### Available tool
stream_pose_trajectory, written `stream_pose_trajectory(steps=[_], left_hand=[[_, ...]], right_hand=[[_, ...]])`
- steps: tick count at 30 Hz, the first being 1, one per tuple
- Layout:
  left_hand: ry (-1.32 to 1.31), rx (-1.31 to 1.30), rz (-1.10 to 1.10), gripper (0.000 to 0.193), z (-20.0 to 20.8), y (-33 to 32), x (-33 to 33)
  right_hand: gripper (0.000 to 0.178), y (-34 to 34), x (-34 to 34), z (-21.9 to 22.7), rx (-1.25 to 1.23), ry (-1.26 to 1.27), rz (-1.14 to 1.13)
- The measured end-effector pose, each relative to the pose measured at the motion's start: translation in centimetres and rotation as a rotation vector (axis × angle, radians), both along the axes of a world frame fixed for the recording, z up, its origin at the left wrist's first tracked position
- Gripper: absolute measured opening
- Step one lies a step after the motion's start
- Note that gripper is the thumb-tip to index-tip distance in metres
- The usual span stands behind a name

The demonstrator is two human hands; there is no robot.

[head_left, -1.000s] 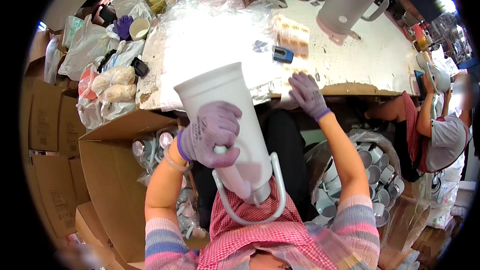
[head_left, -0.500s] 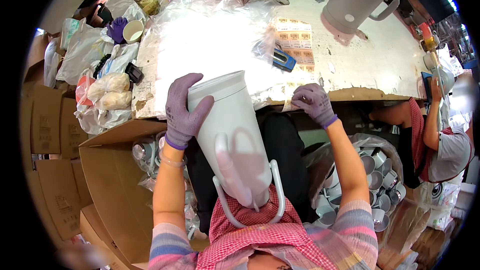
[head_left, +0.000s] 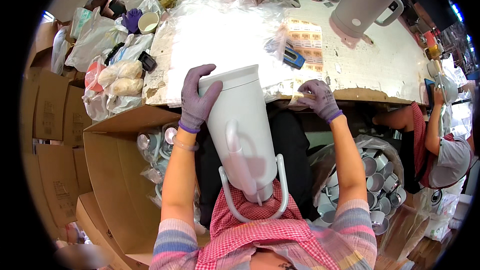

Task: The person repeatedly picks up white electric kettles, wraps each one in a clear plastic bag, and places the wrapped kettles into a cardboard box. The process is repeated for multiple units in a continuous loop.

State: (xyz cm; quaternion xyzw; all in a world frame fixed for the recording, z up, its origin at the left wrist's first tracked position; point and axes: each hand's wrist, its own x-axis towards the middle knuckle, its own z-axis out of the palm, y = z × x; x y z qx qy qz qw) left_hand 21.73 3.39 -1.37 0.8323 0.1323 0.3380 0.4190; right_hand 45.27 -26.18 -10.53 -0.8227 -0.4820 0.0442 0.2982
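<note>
Large grey mug (head_left: 247, 115) held over the lap (head_left: 290, 142), wide end toward 12 o'clock. The left hand (head_left: 196, 102), at its 11 o'clock, grips that end between thumb and fingers. The right hand (head_left: 321, 101), at 2 o'clock, is curled closed by the label sheet (head_left: 306, 40); whether it pinches anything is unclear. A blue tool (head_left: 293, 58) lies on the surface (head_left: 370, 70).

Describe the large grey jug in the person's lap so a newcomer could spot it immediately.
Start at the white worktable; at its near edge, the large grey jug slants over the person's lap, the left hand at its wide end. A similar grey jug stands on the worktable, whereas this one lies tilted.
</note>
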Motion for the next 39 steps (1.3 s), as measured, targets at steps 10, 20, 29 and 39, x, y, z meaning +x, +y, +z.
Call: stream_pose_trajectory(steps=[10, 20, 29, 39], left_hand=[[-0.001, -0.025, -0.014, 0.034, -0.5, 0.0, -0.4], [0.053, 0.149, -0.089, 0.025, 0.6, -0.7, 0.8], [0.091, 0.240, 0.012, 0.027, 1.2, -2.5, 1.7], [0.216, 0.329, -0.145, 0.069, 3.3, -1.7, 0.0]], right_hand=[[0.013, -0.2, -0.9, 0.3, 0.084, 0.028, -0.019], [0.014, -1.0, -8.2, 14.7, 0.327, 0.769, 0.309], [0.033, 9.0, -9.5, 14.4, 0.091, 0.884, 0.248], [0.033, 10.3, -7.3, 17.4, -0.316, 0.080, -0.001]])
